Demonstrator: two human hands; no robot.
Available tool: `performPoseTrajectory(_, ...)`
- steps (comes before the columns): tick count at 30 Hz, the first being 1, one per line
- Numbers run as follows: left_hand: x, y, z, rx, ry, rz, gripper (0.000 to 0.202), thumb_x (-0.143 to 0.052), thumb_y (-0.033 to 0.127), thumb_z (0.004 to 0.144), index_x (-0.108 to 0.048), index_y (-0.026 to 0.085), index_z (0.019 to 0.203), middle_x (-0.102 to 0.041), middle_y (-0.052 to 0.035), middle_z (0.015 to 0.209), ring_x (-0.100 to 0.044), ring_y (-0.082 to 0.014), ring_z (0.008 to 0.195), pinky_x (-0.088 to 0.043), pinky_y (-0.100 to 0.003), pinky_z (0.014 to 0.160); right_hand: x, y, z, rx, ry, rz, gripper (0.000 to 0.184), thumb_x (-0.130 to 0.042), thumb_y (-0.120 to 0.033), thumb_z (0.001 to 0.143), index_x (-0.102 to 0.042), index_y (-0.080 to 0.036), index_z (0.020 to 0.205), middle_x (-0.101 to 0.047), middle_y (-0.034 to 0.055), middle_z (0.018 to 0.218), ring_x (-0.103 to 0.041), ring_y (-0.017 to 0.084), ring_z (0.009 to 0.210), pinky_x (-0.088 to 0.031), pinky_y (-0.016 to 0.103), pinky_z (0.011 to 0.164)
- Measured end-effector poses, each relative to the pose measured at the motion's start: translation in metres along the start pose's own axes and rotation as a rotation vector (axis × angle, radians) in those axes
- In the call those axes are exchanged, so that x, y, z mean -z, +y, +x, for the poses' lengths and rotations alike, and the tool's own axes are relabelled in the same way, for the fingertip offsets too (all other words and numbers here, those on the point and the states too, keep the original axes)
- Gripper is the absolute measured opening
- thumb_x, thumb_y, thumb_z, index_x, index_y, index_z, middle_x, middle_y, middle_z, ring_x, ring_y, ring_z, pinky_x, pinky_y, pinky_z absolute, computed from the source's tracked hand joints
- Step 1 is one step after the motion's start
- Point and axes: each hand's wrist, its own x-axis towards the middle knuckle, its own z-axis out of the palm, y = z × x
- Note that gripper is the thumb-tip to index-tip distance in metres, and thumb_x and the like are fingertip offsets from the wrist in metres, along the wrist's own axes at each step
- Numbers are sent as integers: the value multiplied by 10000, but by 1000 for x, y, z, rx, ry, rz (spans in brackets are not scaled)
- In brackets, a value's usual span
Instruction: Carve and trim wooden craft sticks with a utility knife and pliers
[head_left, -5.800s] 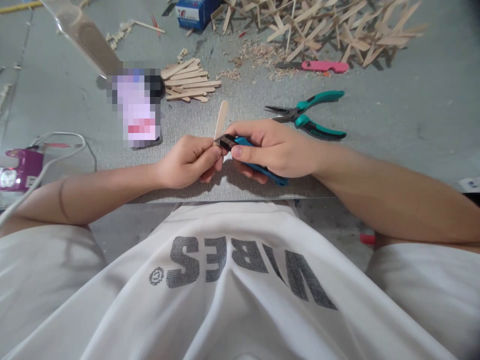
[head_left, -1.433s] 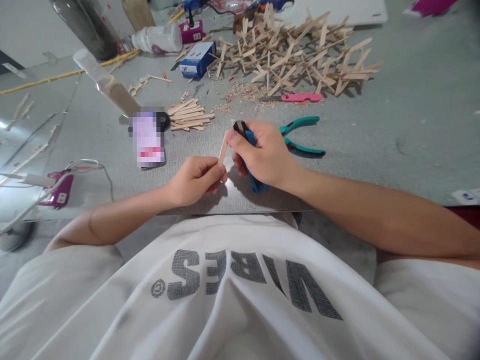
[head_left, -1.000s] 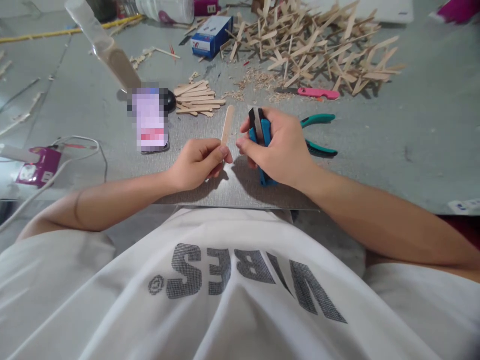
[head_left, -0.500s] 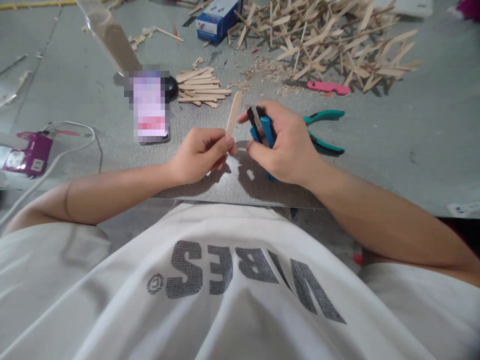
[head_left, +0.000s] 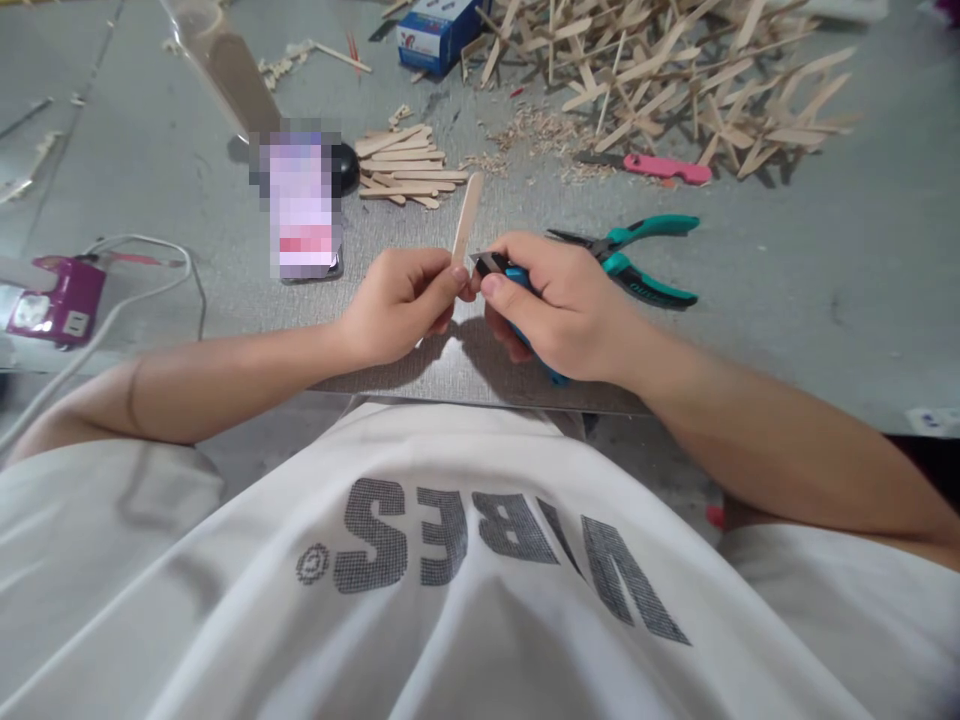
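Observation:
My left hand (head_left: 401, 305) pinches the lower end of a flat wooden stick (head_left: 466, 215), which points up and away from me. My right hand (head_left: 559, 305) is wrapped round a blue cutter (head_left: 501, 268) with a black and metal tip. That tip lies against the stick just above my left fingers. Both hands rest over the near edge of the grey table (head_left: 787, 260).
Green-handled pliers (head_left: 630, 250) lie right of my right hand. A small stack of sticks (head_left: 401, 170) and a blurred phone (head_left: 304, 215) lie beyond my left hand. Farther back are a pink knife (head_left: 664, 168), a heap of glued stick pieces (head_left: 660, 70), a blue box (head_left: 435, 28). A purple socket (head_left: 49, 310) sits far left.
My right hand turned the cutter from upright to pointing left and brought its tip against the stick. The left hand kept its hold on the stick.

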Motion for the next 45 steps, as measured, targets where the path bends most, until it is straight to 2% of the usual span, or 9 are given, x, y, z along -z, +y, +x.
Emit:
performPoseTrajectory(6,0,7,-2,-17,28,149,589,-591,667,1231,-662,237,835,-635,16,587,-572,-136,561,-447,-288,574,-4,-3,3,-183,-40,166,279,-730,-388,1161,-559,-262,981,-631,-62,663,-596,133,456,-431,284,438)
performPoseTrajectory(12,-1,10,-4,25,25,185,519,-587,564,1227,-681,235,836,-662,9,600,-575,-142,568,-443,-301,600,-6,1,5,-172,-17,202,308,-765,-402,1138,-562,-274,944,-637,-57,636,-574,139,417,-398,285,362)
performPoseTrajectory(19,-2,10,-6,35,37,225,506,-612,451,1207,-607,244,745,-652,8,589,-587,-140,582,-436,-309,616,-12,3,5,-172,14,220,327,-767,-407,1126,-533,-284,933,-631,-58,630,-575,140,435,-397,284,361)
performPoseTrajectory(22,-2,13,-7,54,33,219,544,-609,468,1218,-594,246,721,-642,8,569,-596,-142,575,-442,-304,600,-16,3,4,-178,44,195,317,-746,-379,1131,-522,-285,926,-633,-60,631,-580,142,435,-402,288,373)
performPoseTrajectory(26,-4,16,-7,103,9,105,611,-625,583,1231,-594,240,726,-677,-1,585,-607,-122,531,-475,-276,564,-22,4,3,-135,94,121,311,-710,-350,1138,-498,-287,918,-629,-63,617,-589,149,430,-425,312,425)
performPoseTrajectory(31,-9,15,-7,211,-17,-87,654,-691,733,1187,-622,223,784,-766,-35,667,-633,-103,503,-491,-231,487,-25,7,3,-114,134,127,362,-724,-446,1154,-491,-288,926,-657,-56,656,-603,145,462,-433,309,448)
performPoseTrajectory(39,-10,16,-8,215,-6,-96,612,-708,650,1204,-639,212,783,-795,-54,700,-666,-98,534,-493,-198,473,-24,6,5,-116,116,142,400,-732,-542,1134,-493,-295,930,-651,-49,670,-594,158,470,-444,328,473)
performPoseTrajectory(45,-10,15,-7,165,4,-33,607,-686,604,1224,-631,215,762,-772,-39,669,-662,-99,521,-501,-211,489,-24,5,5,-113,122,135,344,-715,-467,1131,-503,-291,924,-673,-47,685,-593,148,483,-463,320,484)
